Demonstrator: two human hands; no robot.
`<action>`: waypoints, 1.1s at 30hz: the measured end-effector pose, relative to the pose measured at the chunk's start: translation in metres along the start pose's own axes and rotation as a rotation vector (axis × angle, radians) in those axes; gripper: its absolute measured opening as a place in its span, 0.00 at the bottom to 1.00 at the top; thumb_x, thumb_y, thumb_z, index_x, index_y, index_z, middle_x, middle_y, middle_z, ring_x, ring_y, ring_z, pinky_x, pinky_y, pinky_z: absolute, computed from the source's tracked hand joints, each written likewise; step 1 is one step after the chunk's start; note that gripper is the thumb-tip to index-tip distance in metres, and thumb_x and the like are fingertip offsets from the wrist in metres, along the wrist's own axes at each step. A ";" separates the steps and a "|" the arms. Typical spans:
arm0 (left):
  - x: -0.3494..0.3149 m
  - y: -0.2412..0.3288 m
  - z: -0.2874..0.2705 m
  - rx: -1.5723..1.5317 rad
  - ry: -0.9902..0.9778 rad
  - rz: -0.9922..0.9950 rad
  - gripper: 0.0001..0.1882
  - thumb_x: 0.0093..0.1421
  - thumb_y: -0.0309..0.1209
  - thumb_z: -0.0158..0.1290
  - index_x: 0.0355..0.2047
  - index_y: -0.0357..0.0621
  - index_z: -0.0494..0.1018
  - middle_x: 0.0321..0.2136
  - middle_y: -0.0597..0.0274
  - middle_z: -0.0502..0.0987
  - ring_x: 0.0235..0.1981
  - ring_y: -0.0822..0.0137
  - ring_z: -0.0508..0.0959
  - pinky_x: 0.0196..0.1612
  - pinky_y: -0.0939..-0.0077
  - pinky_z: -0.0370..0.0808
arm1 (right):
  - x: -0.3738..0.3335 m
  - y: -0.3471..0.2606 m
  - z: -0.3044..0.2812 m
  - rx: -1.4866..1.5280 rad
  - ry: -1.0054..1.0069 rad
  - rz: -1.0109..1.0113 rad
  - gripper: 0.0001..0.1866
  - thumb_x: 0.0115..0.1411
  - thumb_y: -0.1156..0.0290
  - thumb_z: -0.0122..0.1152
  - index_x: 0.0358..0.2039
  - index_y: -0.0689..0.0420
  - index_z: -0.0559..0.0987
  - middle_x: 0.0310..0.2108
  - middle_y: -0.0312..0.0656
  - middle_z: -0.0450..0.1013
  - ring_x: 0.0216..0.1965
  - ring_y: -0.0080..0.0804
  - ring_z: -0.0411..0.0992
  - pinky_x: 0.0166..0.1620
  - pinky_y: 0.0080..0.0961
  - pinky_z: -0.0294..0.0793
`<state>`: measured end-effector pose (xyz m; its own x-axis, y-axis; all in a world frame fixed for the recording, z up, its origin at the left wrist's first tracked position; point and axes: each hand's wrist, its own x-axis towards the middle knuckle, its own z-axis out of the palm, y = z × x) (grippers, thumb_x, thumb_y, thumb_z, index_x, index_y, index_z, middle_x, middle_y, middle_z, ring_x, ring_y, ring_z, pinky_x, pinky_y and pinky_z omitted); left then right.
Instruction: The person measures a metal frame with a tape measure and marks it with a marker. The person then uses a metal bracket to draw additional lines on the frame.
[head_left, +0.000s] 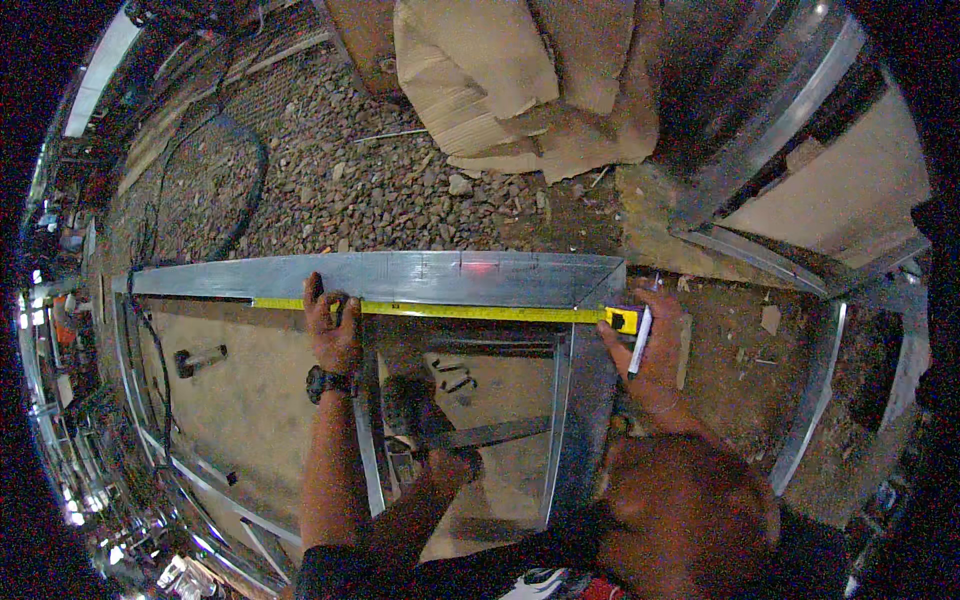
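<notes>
A rectangular grey metal frame crosses the view, its top bar running left to right. A yellow tape measure blade is stretched along the near edge of that bar. My left hand, with a dark watch on the wrist, pinches the blade left of centre, one finger reaching onto the bar. At the frame's right corner my right hand grips the yellow tape measure case. A white marker is also between its fingers. Fine marks and a small reddish glow show on the bar.
Gravel lies beyond the frame, with crumpled cardboard behind. Inside the frame are a clamp-like tool, small dark hooks and a bare limb whose owner I cannot tell. Cables cross at left; metal bars stand right.
</notes>
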<state>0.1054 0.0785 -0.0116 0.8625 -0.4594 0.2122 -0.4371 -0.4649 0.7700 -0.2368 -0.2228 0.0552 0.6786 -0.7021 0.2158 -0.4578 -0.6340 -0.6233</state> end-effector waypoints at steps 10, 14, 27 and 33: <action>0.001 -0.004 -0.003 0.011 -0.015 -0.002 0.08 0.59 0.28 0.62 0.37 0.41 0.77 0.68 0.40 0.59 0.70 0.47 0.57 0.70 0.55 0.53 | -0.005 0.009 0.010 -0.034 -0.015 -0.008 0.32 0.51 0.71 0.73 0.55 0.60 0.70 0.57 0.53 0.69 0.61 0.53 0.65 0.65 0.47 0.61; 0.001 -0.004 -0.005 0.018 0.000 0.016 0.08 0.58 0.28 0.62 0.37 0.41 0.77 0.68 0.41 0.59 0.70 0.47 0.57 0.70 0.55 0.53 | -0.005 0.009 0.012 -0.043 -0.006 -0.009 0.32 0.51 0.71 0.73 0.55 0.60 0.70 0.57 0.54 0.69 0.61 0.53 0.65 0.65 0.46 0.61; 0.003 -0.003 -0.002 0.045 -0.023 0.032 0.08 0.60 0.29 0.60 0.38 0.42 0.76 0.68 0.41 0.58 0.70 0.45 0.57 0.69 0.54 0.54 | -0.001 0.005 0.009 -0.086 0.002 -0.048 0.32 0.49 0.71 0.75 0.54 0.60 0.71 0.55 0.53 0.71 0.57 0.53 0.68 0.62 0.45 0.64; -0.002 -0.013 -0.003 -0.051 -0.005 0.014 0.08 0.60 0.29 0.60 0.38 0.42 0.76 0.68 0.42 0.58 0.70 0.45 0.57 0.69 0.55 0.54 | 0.001 0.002 0.011 -0.066 0.019 -0.078 0.32 0.49 0.72 0.75 0.53 0.59 0.70 0.54 0.51 0.71 0.57 0.52 0.68 0.61 0.45 0.65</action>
<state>0.1104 0.0881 -0.0202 0.8551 -0.4692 0.2205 -0.4354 -0.4192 0.7966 -0.2303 -0.2214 0.0458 0.7029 -0.6556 0.2757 -0.4414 -0.7061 -0.5537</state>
